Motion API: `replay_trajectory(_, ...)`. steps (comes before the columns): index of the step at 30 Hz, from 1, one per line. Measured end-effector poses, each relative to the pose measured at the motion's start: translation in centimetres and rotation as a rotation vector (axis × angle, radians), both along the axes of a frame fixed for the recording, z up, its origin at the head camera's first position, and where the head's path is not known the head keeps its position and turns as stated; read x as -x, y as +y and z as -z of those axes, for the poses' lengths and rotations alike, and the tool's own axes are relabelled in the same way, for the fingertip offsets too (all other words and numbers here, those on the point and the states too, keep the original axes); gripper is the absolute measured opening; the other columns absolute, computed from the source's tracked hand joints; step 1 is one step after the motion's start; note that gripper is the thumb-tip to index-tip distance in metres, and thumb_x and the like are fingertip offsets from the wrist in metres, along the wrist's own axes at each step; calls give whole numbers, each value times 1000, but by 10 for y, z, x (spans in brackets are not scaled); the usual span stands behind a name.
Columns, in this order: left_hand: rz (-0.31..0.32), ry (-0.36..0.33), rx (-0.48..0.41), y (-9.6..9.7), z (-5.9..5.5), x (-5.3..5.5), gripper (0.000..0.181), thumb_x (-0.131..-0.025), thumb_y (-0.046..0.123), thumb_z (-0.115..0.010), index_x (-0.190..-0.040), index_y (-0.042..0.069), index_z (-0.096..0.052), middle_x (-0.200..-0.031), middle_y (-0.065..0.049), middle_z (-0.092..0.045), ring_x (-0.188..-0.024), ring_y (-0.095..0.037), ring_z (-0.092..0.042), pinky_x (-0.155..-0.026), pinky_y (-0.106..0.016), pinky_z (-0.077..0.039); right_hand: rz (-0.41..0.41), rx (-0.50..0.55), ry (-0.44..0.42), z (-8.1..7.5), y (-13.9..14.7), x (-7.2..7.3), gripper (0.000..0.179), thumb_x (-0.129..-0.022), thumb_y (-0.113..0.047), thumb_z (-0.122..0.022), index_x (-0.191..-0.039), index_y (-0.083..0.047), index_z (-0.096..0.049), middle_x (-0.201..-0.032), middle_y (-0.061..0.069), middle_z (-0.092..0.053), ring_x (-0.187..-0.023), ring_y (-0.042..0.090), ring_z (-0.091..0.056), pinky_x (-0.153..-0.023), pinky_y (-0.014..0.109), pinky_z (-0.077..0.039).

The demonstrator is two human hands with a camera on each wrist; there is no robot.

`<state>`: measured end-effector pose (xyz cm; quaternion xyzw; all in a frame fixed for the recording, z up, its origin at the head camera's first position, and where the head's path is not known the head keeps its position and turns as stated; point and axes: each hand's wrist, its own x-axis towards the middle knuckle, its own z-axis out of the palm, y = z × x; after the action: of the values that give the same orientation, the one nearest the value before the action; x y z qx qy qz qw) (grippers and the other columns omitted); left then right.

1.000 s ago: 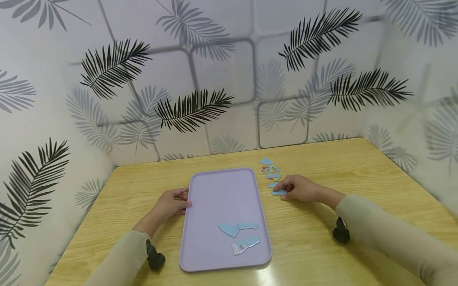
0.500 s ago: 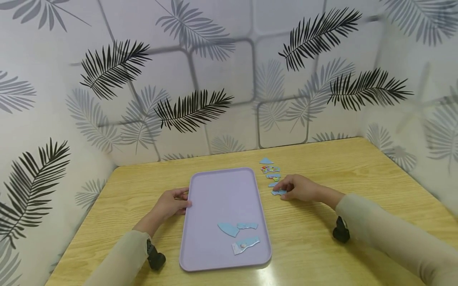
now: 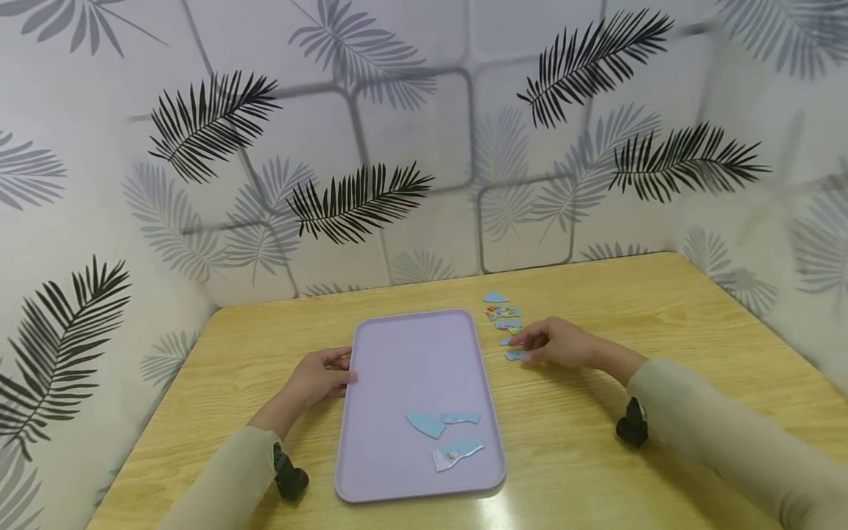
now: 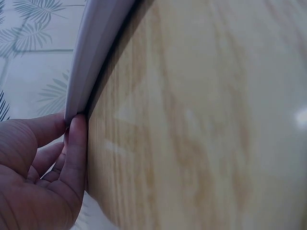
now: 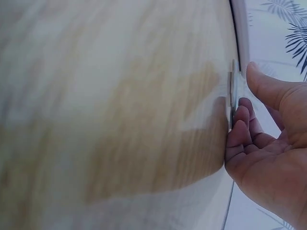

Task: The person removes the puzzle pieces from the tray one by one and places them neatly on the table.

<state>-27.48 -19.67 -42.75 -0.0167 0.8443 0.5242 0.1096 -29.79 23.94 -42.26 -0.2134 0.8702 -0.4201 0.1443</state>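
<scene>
My left hand [image 3: 321,375] holds the left rim of a lilac tray [image 3: 411,353]. In the left wrist view, its thumb and fingers pinch the tray's edge. Three light-blue puzzle pieces lie in the tray's lower right: a pointed one [image 3: 425,425], a narrow one [image 3: 460,417] and a larger one [image 3: 458,453]. My right hand [image 3: 556,344] is low over the table right of the tray, beside a blue puzzle piece [image 3: 514,355]. Its thumb stands apart from the piece in the right wrist view; the curled fingers are close to it, and I cannot tell if they touch.
Beyond my right hand several puzzle pieces form a column: a partly covered piece [image 3: 506,341], a blue and yellow one [image 3: 508,325], a multicoloured one [image 3: 502,312] and a blue triangular one [image 3: 495,297]. The wooden table [image 3: 265,331] meets a leaf-patterned wall [image 3: 424,147] behind.
My right hand has lifted slightly, and its fingers have come away from the nearest puzzle piece, which stays on the table. The left hand keeps its hold on the tray. The view has shifted slightly.
</scene>
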Motion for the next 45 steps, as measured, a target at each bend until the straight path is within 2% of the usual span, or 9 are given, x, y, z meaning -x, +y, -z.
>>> replay_trajectory(9, -2, -3, -5, 0, -2, -1, 58, -87, -3, -69, -141, 0, -49, -104, -12, -55, -77, -14, -58, -66, -28, -56, 21, 44, -7, -5, -3, 1, 34, -86, -9, -74, -119, -3, -69, -98, 6, -65, -89, 21, -54, -74, 29, -47)
replay_trajectory(15, -6, -7, -3, 0, -1, -2, 58, -87, -3, -69, -141, 0, -49, -104, -12, -55, -78, -14, -58, -66, -28, -56, 24, 142, 6, -7, -16, -10, 35, -88, -6, -71, -121, 3, -66, -94, 8, -63, -81, 20, -55, -66, 24, -48)
replay_trajectory(22, -6, -8, -17, 1, -2, -2, 57, -88, -3, -69, -141, 0, -49, -104, -12, -55, -78, -15, -59, -66, -28, -56, 34, 234, 12, -4, -33, -24, 34, -87, -6, -72, -119, 6, -65, -93, 8, -58, -83, 20, -52, -65, 23, -46)
replay_trajectory(32, -12, -10, -16, 1, -2, -1, 56, -88, -3, -69, -141, 0, -49, -105, -12, -55, -79, -15, -59, -67, -29, -56, -15, 260, 31, -10, -54, -45, 34, -85, -4, -73, -117, 6, -67, -92, 8, -59, -81, 18, -53, -66, 22, -46)
replay_trajectory(40, -7, -9, -15, 0, -2, -1, 56, -88, -3, -69, -141, 0, -50, -106, -13, -55, -79, -16, -59, -67, -28, -56, -34, 266, -36, -8, -66, -58, 33, -85, -4, -74, -116, 4, -67, -94, 11, -59, -81, 21, -51, -62, 20, -43)
replay_trajectory(45, -6, -11, -11, 0, -2, -1, 56, -88, -2, -69, -141, 0, -50, -107, -13, -55, -80, -16, -59, -67, -28, -56, -39, 247, -77, -7, -73, -65, 32, -84, -4, -74, -114, 3, -68, -97, 12, -61, -84, 22, -52, -64, 21, -44)
